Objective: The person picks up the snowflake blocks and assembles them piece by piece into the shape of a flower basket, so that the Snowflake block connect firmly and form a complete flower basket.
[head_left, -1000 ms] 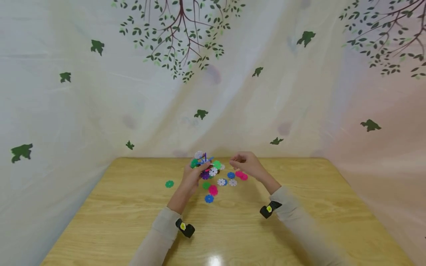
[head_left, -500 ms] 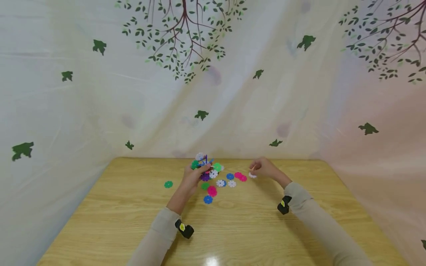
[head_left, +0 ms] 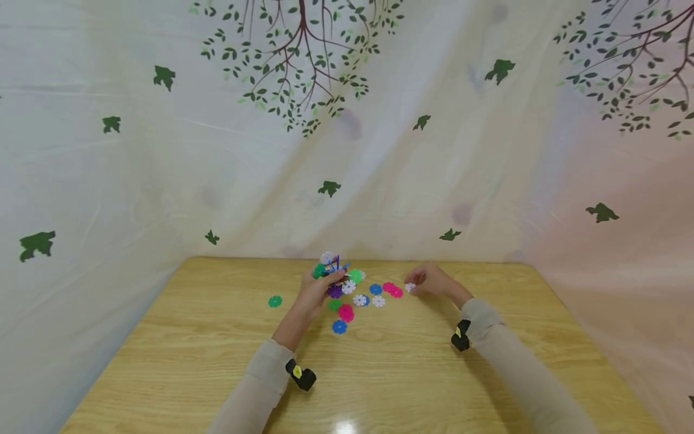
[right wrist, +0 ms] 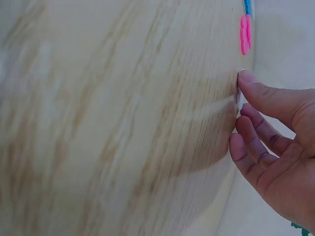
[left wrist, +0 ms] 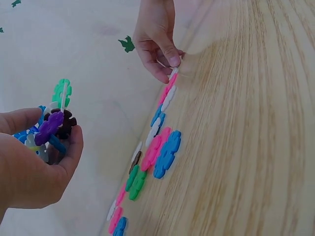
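Note:
In the head view my left hand (head_left: 315,292) holds up a cluster of joined plastic snowflake discs. The left wrist view shows purple (left wrist: 49,128), dark brown, blue and light green (left wrist: 62,93) discs in it, set at different angles, with the thumb and fingers curled round them. To the right, my right hand (head_left: 434,281) is down at the tabletop. Its thumb and fingertips pinch a white snowflake disc (head_left: 410,288) there. From the right wrist, only a thin edge of that disc (right wrist: 238,94) shows between thumb and fingers.
Loose snowflake discs lie between the hands: pink (head_left: 396,292), blue (head_left: 376,289), white (head_left: 378,301), another pink (head_left: 346,313) and a nearer blue (head_left: 339,327). A green disc (head_left: 275,301) lies apart at left. The wooden table (head_left: 390,380) ends at a printed curtain (head_left: 260,199).
My right hand has moved right from near the cluster and down to the white disc at the table, its fingers shifting round it. The left hand keeps its hold, almost still.

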### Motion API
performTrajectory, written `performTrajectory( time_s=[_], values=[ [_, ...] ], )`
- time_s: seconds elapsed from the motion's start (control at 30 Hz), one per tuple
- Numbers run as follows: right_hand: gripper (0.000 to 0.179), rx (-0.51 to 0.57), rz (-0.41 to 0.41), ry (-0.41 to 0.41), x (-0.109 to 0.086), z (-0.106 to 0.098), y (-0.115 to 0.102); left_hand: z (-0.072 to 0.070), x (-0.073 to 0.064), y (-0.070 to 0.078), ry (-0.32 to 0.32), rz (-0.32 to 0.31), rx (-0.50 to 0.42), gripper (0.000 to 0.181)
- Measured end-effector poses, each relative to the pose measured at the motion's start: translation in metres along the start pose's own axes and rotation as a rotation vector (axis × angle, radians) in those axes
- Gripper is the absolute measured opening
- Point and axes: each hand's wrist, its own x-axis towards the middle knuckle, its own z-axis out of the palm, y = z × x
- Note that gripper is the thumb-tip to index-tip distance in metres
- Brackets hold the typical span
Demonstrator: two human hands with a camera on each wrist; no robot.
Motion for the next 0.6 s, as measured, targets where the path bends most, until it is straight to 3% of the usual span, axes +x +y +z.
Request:
performTrajectory(
  time_s=[0.37, 0.6],
  values=[
    [0.024, 0.074, 0.031, -0.075, -0.003, 0.004, -0.008, 0.001, 0.001, -0.001, -0.006, -0.011, -0.012, 0.042],
    [0.02, 0.173, 0.107, -0.043, -0.004, 0.01, -0.031, 0.002, 0.0, -0.003, -0.014, -0.032, -0.002, 0.04]
  ],
)
